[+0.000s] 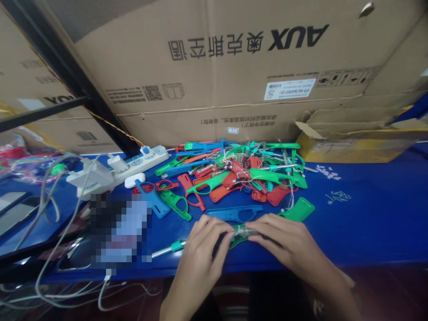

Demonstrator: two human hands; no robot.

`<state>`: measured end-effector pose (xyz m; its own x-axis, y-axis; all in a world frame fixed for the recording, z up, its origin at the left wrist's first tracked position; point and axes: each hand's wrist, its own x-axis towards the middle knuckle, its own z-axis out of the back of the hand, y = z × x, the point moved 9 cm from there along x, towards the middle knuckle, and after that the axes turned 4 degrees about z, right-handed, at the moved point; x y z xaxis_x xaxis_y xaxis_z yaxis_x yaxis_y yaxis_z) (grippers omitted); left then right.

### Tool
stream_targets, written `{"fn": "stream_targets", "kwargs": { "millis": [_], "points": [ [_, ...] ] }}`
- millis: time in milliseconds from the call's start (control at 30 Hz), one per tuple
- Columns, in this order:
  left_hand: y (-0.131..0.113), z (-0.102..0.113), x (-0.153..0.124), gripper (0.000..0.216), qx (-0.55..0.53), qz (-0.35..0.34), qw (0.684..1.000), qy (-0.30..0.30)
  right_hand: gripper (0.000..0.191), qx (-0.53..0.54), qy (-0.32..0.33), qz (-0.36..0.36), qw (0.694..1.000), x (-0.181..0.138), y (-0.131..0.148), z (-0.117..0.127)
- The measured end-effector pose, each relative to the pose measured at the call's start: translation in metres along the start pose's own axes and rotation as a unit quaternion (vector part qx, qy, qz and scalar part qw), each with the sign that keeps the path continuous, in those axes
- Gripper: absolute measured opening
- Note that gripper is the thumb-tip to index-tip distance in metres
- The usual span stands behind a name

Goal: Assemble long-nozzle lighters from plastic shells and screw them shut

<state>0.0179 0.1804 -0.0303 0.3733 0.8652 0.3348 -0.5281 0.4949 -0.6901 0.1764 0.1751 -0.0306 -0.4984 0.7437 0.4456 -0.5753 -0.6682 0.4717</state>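
Between my hands, near the front edge of the table, is a half-assembled long-neck lighter (239, 232) with a green shell and clear parts inside. My left hand (205, 247) is closed around its left part, the fingertips pressing at the middle. A metal tube (163, 253) with a teal collar sticks out to the left from under that hand. My right hand (290, 238) pinches the clear part at the right end with thumb and fingers. Just beyond my hands lie a blue lighter shell (230, 214) and a green shell piece (301, 209).
A heap of red, green, blue and orange lighter shells (220, 191) covers the table behind. To the left are a power strip (133, 165) with chargers, cables and a blurred-out phone (122, 232). An open carton (354, 145) stands back right, near small white pieces (327, 172).
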Motion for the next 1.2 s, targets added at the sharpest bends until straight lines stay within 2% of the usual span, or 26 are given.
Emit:
{"fn": "stream_targets", "kwargs": {
  "millis": [500, 800, 1200],
  "points": [
    [0.002, -0.002, 0.001, 0.012, -0.007, 0.016, 1.0, 0.02, 0.023, -0.016, 0.016, 0.022, 1.0, 0.001, 0.005, -0.001],
    [-0.001, -0.003, 0.0, 0.01, 0.011, -0.004, 1.0, 0.028, 0.023, -0.03, 0.032, 0.023, 0.999, -0.001, 0.004, -0.004],
    [-0.012, 0.001, 0.0, 0.015, 0.062, -0.038, 0.997, -0.007, 0.023, -0.064, 0.037, 0.042, 0.996, 0.0, 0.01, -0.007]
  ]
}}
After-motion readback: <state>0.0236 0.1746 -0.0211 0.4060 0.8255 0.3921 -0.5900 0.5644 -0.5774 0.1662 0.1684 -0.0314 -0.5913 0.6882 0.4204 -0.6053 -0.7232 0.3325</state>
